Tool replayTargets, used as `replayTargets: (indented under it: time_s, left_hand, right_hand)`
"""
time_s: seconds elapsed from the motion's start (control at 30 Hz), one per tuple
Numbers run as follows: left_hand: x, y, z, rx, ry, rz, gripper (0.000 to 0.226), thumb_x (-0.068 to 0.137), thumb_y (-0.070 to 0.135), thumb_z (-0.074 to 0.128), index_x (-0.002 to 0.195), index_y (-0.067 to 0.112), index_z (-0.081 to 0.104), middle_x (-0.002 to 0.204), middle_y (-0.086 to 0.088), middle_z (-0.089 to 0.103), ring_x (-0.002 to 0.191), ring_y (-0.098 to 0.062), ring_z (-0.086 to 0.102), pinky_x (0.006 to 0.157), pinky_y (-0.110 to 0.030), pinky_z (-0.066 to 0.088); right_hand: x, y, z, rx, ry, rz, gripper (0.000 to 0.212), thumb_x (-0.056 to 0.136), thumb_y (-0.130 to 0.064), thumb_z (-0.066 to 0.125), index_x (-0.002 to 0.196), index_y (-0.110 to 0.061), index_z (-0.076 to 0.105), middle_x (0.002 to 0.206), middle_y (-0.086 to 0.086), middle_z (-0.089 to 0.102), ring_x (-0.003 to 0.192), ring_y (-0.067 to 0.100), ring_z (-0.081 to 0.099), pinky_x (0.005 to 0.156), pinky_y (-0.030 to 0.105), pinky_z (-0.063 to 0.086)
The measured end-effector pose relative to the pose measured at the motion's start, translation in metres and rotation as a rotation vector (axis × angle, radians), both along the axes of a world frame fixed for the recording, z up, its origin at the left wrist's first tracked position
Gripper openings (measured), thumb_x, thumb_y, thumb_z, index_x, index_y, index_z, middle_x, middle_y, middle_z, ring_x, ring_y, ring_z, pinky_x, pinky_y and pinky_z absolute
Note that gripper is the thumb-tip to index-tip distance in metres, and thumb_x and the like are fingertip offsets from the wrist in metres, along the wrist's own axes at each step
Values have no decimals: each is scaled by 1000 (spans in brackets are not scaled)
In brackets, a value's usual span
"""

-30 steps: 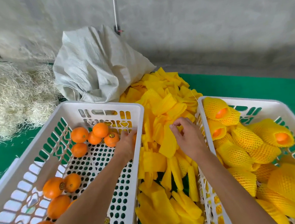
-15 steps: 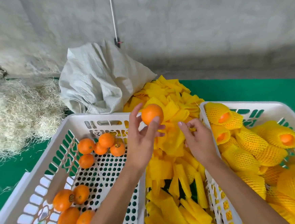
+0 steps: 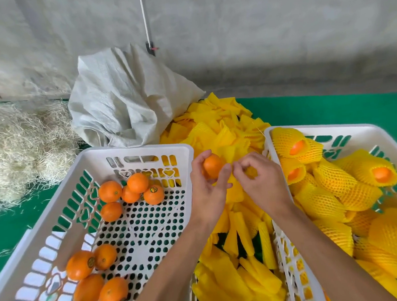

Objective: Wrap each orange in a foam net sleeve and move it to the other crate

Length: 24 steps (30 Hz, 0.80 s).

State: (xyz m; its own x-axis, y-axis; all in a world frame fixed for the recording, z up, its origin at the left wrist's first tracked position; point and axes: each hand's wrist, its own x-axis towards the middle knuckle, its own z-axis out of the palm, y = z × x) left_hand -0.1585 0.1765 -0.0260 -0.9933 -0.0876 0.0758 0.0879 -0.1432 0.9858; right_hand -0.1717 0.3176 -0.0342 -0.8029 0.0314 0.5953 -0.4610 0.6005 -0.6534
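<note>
My left hand (image 3: 206,192) holds a bare orange (image 3: 212,166) between thumb and fingers, above the gap between the two crates. My right hand (image 3: 261,181) pinches a yellow foam net sleeve (image 3: 234,191) just right of the orange, and the sleeve hangs below both hands. The left white crate (image 3: 131,153) holds several bare oranges (image 3: 136,189). The right white crate (image 3: 314,130) is full of oranges wrapped in yellow sleeves (image 3: 323,183).
A pile of loose yellow foam sleeves (image 3: 222,129) fills the gap between the crates and runs back to a white woven sack (image 3: 127,103). Pale straw (image 3: 19,150) lies at the left. Green matting (image 3: 332,109) covers the floor before a grey wall.
My left hand lifted an orange out of the left crate and brought it over the sleeve pile. My right hand picked up a sleeve and met it at the orange.
</note>
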Motion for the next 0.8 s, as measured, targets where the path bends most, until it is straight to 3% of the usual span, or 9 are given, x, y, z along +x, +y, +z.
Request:
replayTargets:
  time_s: [0.13,0.23,0.3,0.37,0.47,0.53,0.63,0.7,0.8]
  left_hand:
    - [1,-1,0,-64,17,49,61,90,17,82,139,23,47,137,-15,49,117,-38,56,91,-55,59]
    - [2,-2,3,-16,68,55,54,93,7,77,135,21,48,127,-8,52,96,-19,59,76,-47,64]
    - [1,-3,5,1,84,67,50,94,1,73,133,20,49,119,7,56,88,-11,60,68,-41,63]
    - [1,-5,6,-5,93,79,48,93,0,73,130,21,50,110,19,56,88,-15,61,68,-46,61]
    - [4,-6,7,-28,125,60,42,99,8,69,131,26,49,117,17,56,98,-34,65,72,-50,57]
    - [7,-4,8,-39,127,15,45,103,17,66,141,31,46,131,4,57,102,-36,67,74,-45,58]
    - [8,-2,8,-56,90,-39,69,94,32,76,153,35,41,139,-2,58,114,-21,67,87,-34,60]
    - [9,-1,6,-97,86,-109,62,85,40,84,141,36,57,125,8,67,108,-9,67,83,-21,55]
    - [12,1,1,-202,95,-229,48,75,48,87,120,41,70,117,11,69,106,-2,60,81,-8,45]
  right_hand:
    - [2,-6,1,98,33,7,36,90,-16,74,77,-18,41,82,-7,43,71,10,43,60,18,34]
    - [2,-4,0,40,3,-15,39,87,-17,78,88,-21,39,87,-6,41,80,7,44,66,15,36]
    - [2,-3,1,-40,-83,-56,43,85,-23,82,103,-25,43,95,-4,48,86,9,51,70,17,43]
    - [1,-2,1,-101,-171,-82,50,85,-21,83,119,-26,48,105,-2,51,92,12,56,75,23,52]
    - [-4,5,-2,55,-199,-189,26,93,-14,73,117,-13,63,107,3,60,94,15,56,81,36,54]
    - [-7,9,-5,96,-264,-228,17,96,-13,68,112,-8,65,105,7,66,96,22,61,78,37,53]
    - [-9,7,-9,118,-335,-233,18,93,-14,72,108,-6,64,97,10,69,86,27,65,64,30,45]
    - [-8,7,-11,91,-362,-187,26,87,-20,78,103,-5,64,94,13,69,83,31,66,61,32,45]
    - [-3,8,-9,-83,-374,-94,48,70,-43,75,99,-5,68,98,14,69,89,36,66,73,47,56]
